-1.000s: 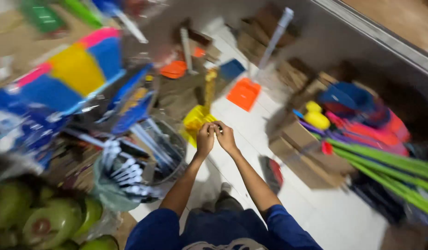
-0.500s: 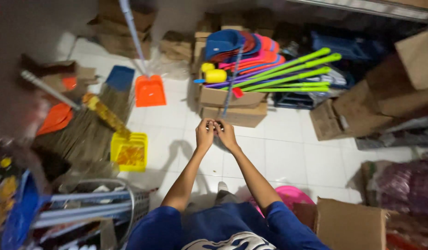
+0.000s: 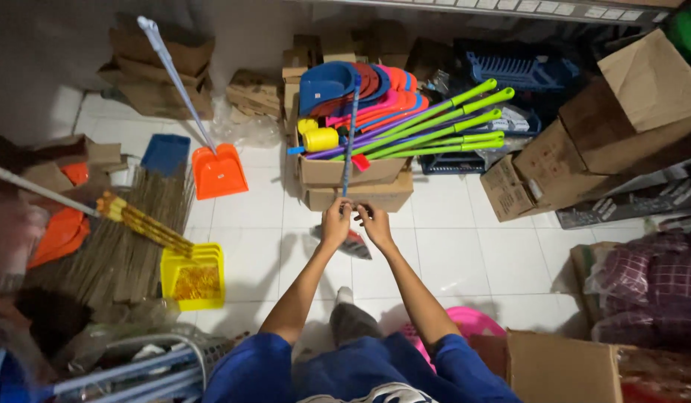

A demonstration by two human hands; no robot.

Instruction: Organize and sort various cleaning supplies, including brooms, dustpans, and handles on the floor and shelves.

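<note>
— White tiles [image 3: 465, 239] lie bare around the cardboard box [image 3: 345, 173] holding green-handled dustpans [image 3: 405, 112].
— Hands?
— Left hand [image 3: 335, 222] and right hand [image 3: 375, 224] pinch a thin blue stick [image 3: 350, 134], standing upright before the box.

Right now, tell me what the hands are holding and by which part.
Both hands, left hand and right hand, meet around something small between the fingertips. It is too small to identify. The blue stick rises just behind them; contact cannot be told.
</note>
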